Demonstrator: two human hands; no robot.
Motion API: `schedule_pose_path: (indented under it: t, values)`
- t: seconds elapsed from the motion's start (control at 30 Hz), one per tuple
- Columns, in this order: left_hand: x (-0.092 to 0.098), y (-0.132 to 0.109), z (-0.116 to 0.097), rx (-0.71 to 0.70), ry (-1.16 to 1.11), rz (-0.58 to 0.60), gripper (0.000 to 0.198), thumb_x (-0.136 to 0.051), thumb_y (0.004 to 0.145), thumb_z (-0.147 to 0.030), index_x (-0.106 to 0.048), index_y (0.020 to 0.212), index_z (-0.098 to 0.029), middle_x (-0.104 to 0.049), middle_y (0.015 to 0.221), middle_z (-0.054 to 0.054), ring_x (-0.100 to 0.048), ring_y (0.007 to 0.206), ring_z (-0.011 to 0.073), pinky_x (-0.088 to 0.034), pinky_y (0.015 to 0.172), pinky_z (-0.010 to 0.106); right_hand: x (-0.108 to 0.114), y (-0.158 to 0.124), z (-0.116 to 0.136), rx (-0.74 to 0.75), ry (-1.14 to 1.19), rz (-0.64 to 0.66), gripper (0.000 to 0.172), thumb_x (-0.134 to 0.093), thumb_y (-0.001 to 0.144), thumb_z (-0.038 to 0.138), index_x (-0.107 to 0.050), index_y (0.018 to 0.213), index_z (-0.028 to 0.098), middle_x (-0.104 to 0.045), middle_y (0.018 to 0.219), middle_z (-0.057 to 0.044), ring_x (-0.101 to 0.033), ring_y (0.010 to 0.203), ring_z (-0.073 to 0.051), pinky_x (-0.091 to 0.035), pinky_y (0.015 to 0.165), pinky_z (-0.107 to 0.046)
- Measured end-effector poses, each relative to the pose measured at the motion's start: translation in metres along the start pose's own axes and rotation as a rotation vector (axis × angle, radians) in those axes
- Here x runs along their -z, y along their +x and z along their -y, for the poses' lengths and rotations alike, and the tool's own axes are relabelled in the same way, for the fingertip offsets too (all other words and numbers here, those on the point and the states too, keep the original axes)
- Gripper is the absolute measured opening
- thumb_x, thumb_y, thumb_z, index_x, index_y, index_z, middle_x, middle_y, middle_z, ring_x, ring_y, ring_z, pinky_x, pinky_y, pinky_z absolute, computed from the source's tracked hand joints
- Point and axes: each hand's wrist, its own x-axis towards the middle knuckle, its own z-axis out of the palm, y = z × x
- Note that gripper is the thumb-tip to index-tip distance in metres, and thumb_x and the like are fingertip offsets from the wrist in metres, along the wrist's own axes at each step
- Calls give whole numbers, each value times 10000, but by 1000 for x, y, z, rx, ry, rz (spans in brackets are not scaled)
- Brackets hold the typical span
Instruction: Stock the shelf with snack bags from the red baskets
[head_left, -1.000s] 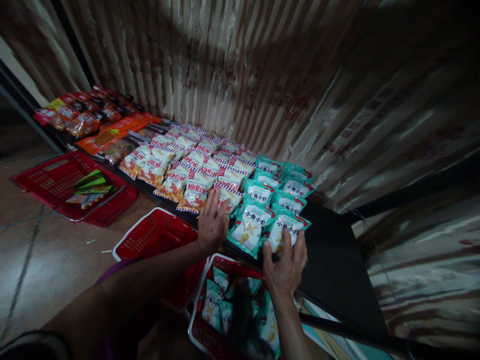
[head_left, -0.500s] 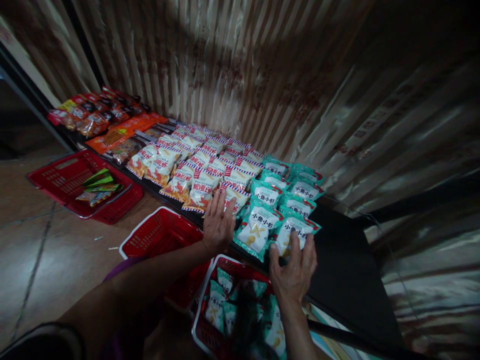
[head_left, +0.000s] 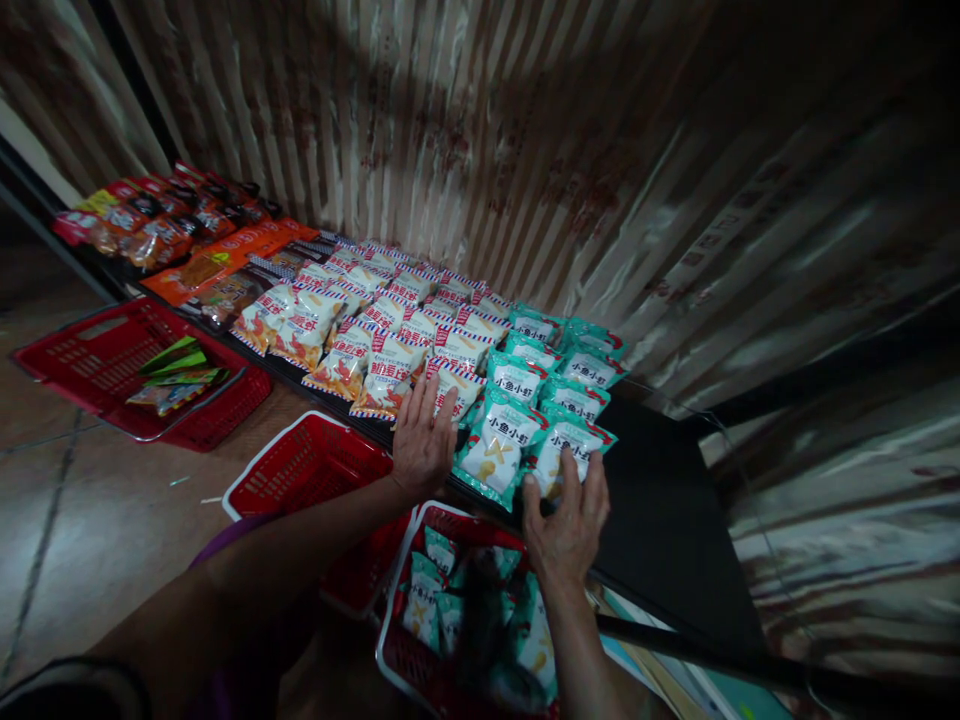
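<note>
My right hand (head_left: 568, 515) rests with fingers spread on the front end of a green-and-white snack bag (head_left: 564, 452), which lies flat on the black shelf. Beside it on the left is another green-and-white snack bag (head_left: 499, 450), the front one of its row. My left hand (head_left: 424, 435) lies open, its fingertips touching a cream-and-orange snack bag (head_left: 454, 385) at the front of that group. Neither hand is closed around a bag. Behind both hands, several bags of each kind stand in rows.
Below the shelf, a red basket (head_left: 381, 640) holds several green-and-white bags. Another red basket (head_left: 244, 478) stands left of it, and a third red basket (head_left: 255, 400) contains green packets (head_left: 180, 358). Orange packets (head_left: 199, 270) lie farther left on the black shelf (head_left: 667, 520). Striped sheeting (head_left: 450, 130) hangs behind.
The whole view has shifted, so everything appears slightly farther left. Both hands stay on the same bags, which keep their places on the shelf.
</note>
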Motion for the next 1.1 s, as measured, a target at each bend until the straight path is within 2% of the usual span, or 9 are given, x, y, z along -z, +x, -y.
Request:
schedule_pose_path:
  t: [0.2, 0.3, 0.63, 0.83, 0.93, 1.1]
  values:
    - [3, 2, -1, -28, 8, -6, 533, -439, 879, -232, -319, 1391, -154, -212, 1524, 155, -108, 1424, 284, -244, 1100, 520, 2, 1, 1, -13, 25, 7, 552, -488, 884, 401, -412, 1362, 137, -299, 1476, -201, -321, 1337, -342, -353, 1018, -536]
    - [3, 2, -1, -26, 57, 0, 547, -452, 872, -260, -323, 1383, -111, -212, 1519, 180, -116, 1421, 299, -256, 1100, 512, 0, 2, 0, -17, 18, -19, 566, -463, 884, 442, -436, 1350, 123, -303, 1473, -213, -326, 1330, -371, -337, 1012, -569]
    - [3, 3, -3, -7, 100, 4, 516, -462, 855, -245, -390, 1350, -117, -298, 1486, 182, -171, 1411, 295, -269, 1103, 497, 0, 3, 1, 7, 37, -25, 570, -484, 876, 416, -416, 1370, 140, -294, 1483, -200, -333, 1329, -382, -348, 1005, -576]
    - [5, 0, 1, -38, 65, 0, 519, -442, 875, -279, -368, 1368, -134, -227, 1515, 170, -137, 1418, 295, -253, 1097, 522, -1, 0, 0, 34, 18, -53, 603, -514, 868, 391, -354, 1406, 169, -210, 1518, -185, -244, 1373, -378, -307, 1030, -592]
    - [9, -1, 3, -46, 30, 3, 512, -428, 887, -266, -357, 1372, -116, -196, 1519, 187, -123, 1420, 292, -242, 1097, 523, -1, -3, -2, 19, 12, -29, 626, -499, 877, 380, -290, 1433, 183, -183, 1526, -179, -212, 1386, -367, -305, 1032, -592]
    - [9, 1, 4, -62, 9, 27, 505, -429, 891, -287, -391, 1347, -74, -270, 1483, 224, -146, 1416, 295, -232, 1096, 517, 0, -3, -3, -23, 1, 46, 601, -476, 886, 377, -291, 1432, 209, -216, 1521, -147, -215, 1388, -326, -307, 1054, -550]
